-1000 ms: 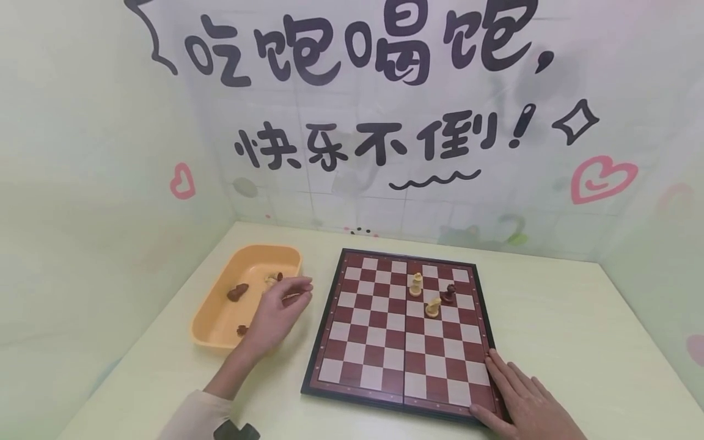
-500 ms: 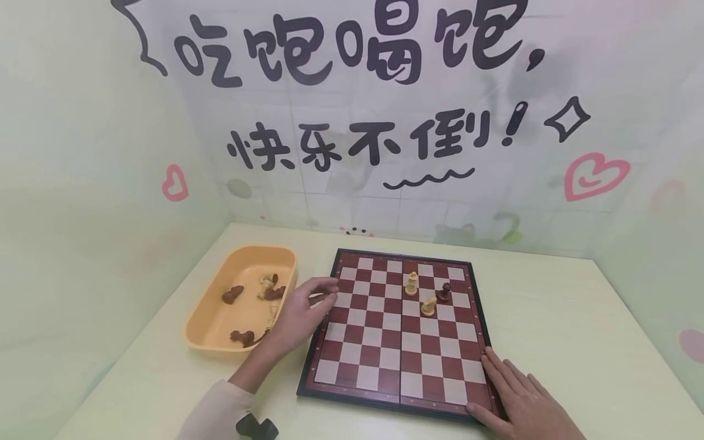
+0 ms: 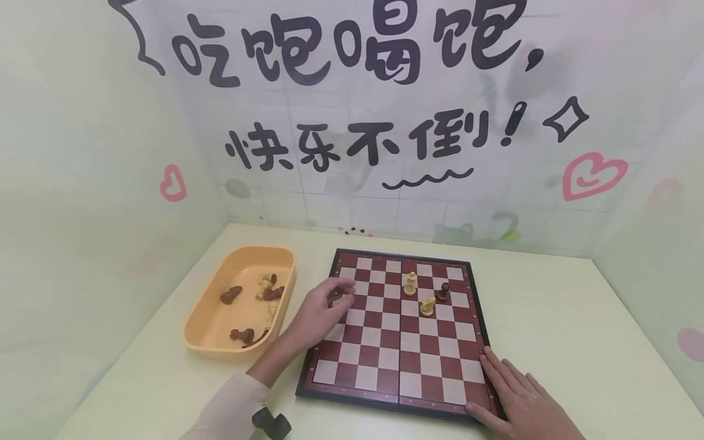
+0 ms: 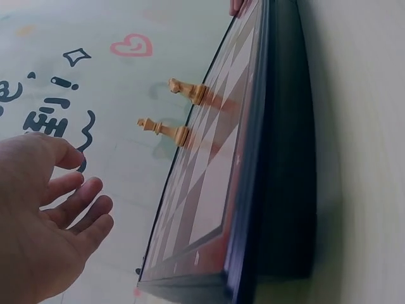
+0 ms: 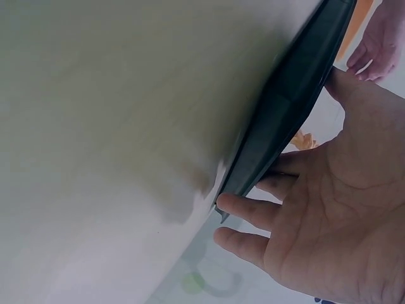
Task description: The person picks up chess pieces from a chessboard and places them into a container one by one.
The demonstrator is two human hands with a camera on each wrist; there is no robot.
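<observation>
My left hand [image 3: 321, 310] hovers over the left part of the checkered chessboard [image 3: 371, 354], fingers loosely bent. No piece shows between its fingers in the left wrist view. On the board's far right part stand a cream king [image 3: 410, 284], a cream knight [image 3: 427, 306] and a dark chess piece [image 3: 443, 291]; the king [image 4: 163, 131] and knight [image 4: 188, 92] also appear in the left wrist view, where the dark piece cannot be made out. My right hand [image 3: 519, 391] rests along the board's near right edge, with fairly straight fingers touching its rim [image 5: 278, 120].
Left of the board sits a yellow-orange tray [image 3: 206, 327] with several cream and dark chess pieces lying in it, among them a dark piece [image 3: 231, 294] on its side. A lettered curtain [image 3: 352, 201] closes off the table's back.
My left hand has moved right, from beside the tray to above the board's left part, uncovering more pieces in the tray. The right hand and the standing pieces keep their places.
</observation>
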